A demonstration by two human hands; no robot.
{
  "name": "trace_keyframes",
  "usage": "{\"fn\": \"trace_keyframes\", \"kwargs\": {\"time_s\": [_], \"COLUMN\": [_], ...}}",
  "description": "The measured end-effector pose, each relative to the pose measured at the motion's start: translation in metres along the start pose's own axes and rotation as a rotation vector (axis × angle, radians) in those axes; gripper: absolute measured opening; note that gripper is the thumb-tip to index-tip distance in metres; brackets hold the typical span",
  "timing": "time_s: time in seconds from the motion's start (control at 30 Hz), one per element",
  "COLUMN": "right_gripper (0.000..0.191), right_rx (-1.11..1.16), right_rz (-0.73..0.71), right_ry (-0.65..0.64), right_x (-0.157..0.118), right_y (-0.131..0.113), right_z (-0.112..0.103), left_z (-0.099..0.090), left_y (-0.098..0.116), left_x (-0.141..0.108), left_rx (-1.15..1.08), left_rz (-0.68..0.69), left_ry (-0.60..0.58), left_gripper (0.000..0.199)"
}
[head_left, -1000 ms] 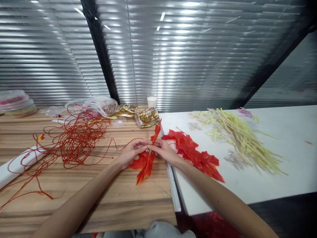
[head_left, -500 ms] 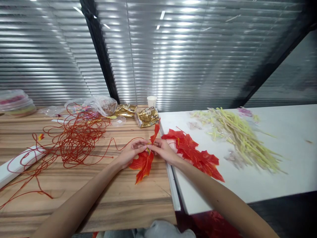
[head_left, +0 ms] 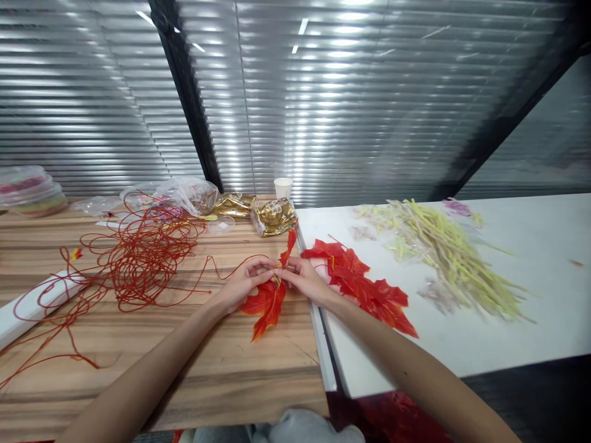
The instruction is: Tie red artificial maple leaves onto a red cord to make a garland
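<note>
Right hand holds leaf near wooden table's edge.

hands pinching red leaf, tangled red cord beside

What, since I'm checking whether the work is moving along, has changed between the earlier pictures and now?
Very little: the tip of the upper red leaf has dipped slightly and moved a touch left. Nothing was visibly taken hold of or let go. The left hand and right hand stay together above the lower red leaf; the red cord tangle stays put.
</note>
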State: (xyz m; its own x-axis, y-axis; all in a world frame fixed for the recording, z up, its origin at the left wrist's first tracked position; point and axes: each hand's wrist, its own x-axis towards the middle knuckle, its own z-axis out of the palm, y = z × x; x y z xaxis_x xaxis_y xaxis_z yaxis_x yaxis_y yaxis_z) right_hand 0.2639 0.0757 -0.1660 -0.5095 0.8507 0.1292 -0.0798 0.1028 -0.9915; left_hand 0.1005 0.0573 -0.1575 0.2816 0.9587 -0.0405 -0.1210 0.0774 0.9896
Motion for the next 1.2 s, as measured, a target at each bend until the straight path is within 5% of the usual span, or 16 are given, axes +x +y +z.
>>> {"fn": "trace_keyframes", "kwargs": {"time_s": [1.2], "right_gripper": [0.029], "right_rx": [-0.021], "right_rz": [0.016], "right_ry": [0.004], "right_x": [-0.001], "right_y": [-0.008], "right_z": [0.001], "left_z": [0.0], "left_y": [-0.001], "left_x": [0.001], "left_rx": [0.044], "left_rz": [0.028], "left_ry": [-0.022], "left_gripper": [0.02]}}
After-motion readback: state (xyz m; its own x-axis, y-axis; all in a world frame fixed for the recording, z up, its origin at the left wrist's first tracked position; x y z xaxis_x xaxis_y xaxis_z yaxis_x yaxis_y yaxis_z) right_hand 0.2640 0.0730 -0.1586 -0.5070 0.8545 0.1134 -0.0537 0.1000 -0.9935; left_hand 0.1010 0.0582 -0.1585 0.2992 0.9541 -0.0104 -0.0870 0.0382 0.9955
